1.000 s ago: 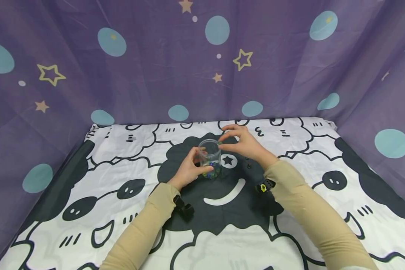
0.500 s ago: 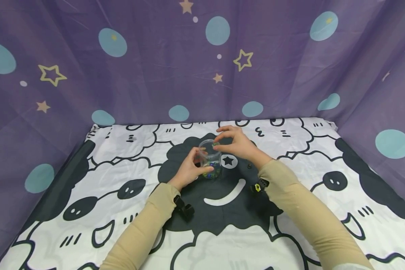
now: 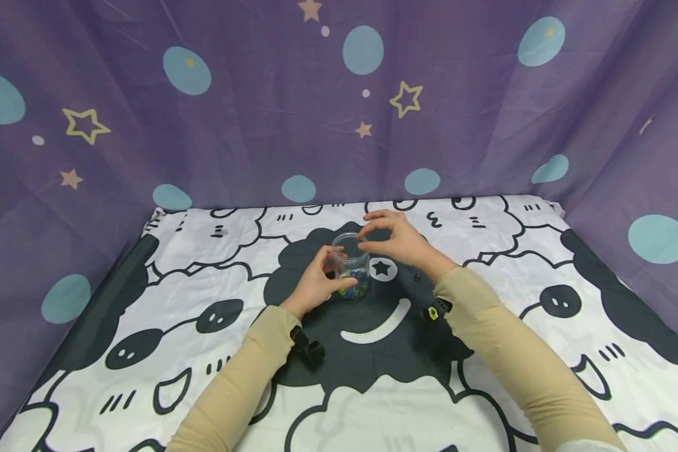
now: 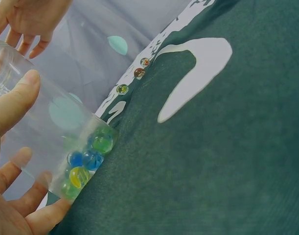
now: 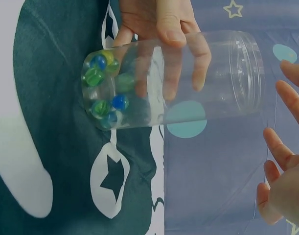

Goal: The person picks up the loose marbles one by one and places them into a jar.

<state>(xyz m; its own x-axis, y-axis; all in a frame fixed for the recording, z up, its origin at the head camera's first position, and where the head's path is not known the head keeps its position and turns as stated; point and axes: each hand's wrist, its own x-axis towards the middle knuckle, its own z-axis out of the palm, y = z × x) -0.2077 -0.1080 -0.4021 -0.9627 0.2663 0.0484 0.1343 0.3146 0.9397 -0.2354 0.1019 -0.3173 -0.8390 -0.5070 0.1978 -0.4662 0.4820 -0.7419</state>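
A clear plastic jar [image 3: 351, 258] stands upright on the cloth, its mouth uncovered. Green, blue and yellow glass marbles [image 5: 94, 77] cover its bottom. My left hand [image 3: 320, 285] grips the jar's side, with the thumb in front and the fingers behind. At the rim is my right hand [image 3: 398, 242], thumb and fingers apart over the mouth. In the right wrist view nothing shows between the fingertips [image 5: 272, 138] of that hand. Beyond the jar in the left wrist view, a greenish marble [image 4: 122, 89] and two reddish marbles [image 4: 139, 73] lie loose on the cloth.
A black-and-white cartoon cloth [image 3: 373, 414] covers the table. Behind it and at both sides hangs a purple curtain [image 3: 271, 125] with stars and ovals. One loose marble [image 3: 417, 277] shows below the right wrist in the head view.
My right hand moved left to the jar's mouth with a marble pinched in its fingertips, then let it go; the fingers are now parted. The left hand and jar have stayed put.
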